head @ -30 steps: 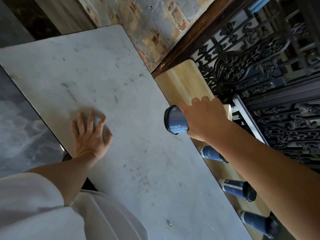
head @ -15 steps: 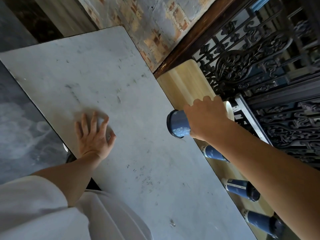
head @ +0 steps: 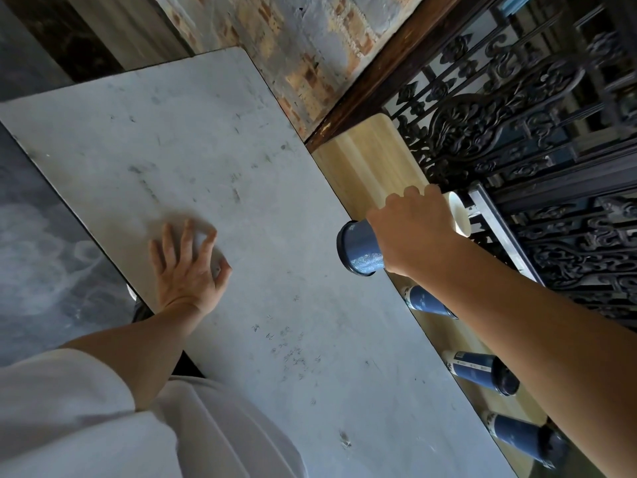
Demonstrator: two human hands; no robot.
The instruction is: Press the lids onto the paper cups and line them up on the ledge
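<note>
1. The right hand [head: 412, 232] is wrapped around a blue paper cup with a black lid [head: 358, 250]. This grip is closed on the cup's body, fingers curled over the far side, and the lidded end points toward the grey marble table [head: 213, 150].
2. The held cup lies tilted on its side in the air, above the line where the table edge meets the pale wooden ledge [head: 368, 167]. Its pale rim end [head: 460, 215] shows past the knuckles, near the black ornate iron railing [head: 537, 139].
3. The left hand [head: 188, 267] rests palm down on the table with fingers spread. It holds nothing; its grip is fully open and flat against the stone.
4. Three more blue paper cups sit along the ledge beneath the right forearm. The nearest one to the held cup [head: 427, 301] is partly hidden by the arm.
5. The second blue cup on the ledge [head: 481, 370] shows a dark lidded top, and the third blue cup [head: 520, 439] sits closest to the person, also with a dark top.
6. These three cups form a row along the ledge, apart from one another.
7. A white sleeve [head: 86, 419] fills the lower left corner.
8. A worn brick wall [head: 293, 46] rises beyond the table's far end, beside a dark wooden post [head: 379, 70].
</note>
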